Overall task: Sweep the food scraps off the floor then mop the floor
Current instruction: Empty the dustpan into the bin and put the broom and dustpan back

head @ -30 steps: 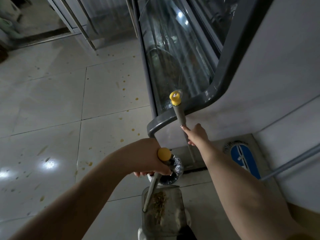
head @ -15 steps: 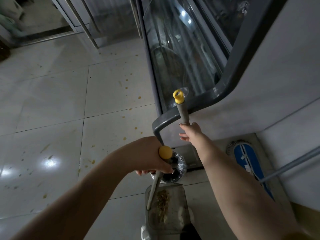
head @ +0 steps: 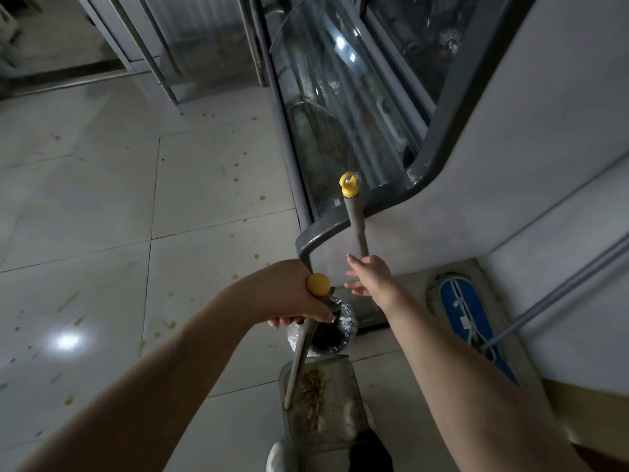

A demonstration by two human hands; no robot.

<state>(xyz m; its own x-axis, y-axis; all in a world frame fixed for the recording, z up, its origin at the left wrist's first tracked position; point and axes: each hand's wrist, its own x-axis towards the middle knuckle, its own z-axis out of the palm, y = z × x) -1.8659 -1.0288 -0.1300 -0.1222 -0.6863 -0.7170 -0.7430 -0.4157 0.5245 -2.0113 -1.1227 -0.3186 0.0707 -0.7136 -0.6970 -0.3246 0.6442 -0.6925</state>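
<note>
Beside the glass display case (head: 340, 114), at the foot of its grey frame, the person stands over a small bin (head: 348, 317) lined with a dark bag. The left hand (head: 289, 294) grips the dustpan handle (head: 301, 356) just below its round orange knob, fingers wrapped firmly round it. The dustpan (head: 344, 383) hangs low, close to the person's feet and just short of the bin, with the swept food scraps (head: 311, 390) in a strip along its tray. The right hand (head: 372, 275) is at the broom handle (head: 355, 226), which leans on the case frame. Its fingers (head: 355, 262) are straight and spread, not closed round the shaft, and whether they touch it cannot be told.

The step in hand appears to be parking the broom and emptying the pan. To do it well, the broom should lean steadily on the frame before the hand leaves it. The pan's lip should go inside the bag's mouth before tipping, and the tilt should be slow so nothing spills. Orange spots (head: 262, 198) on the tiled floor (head: 85, 199) remain for the mop.
</note>
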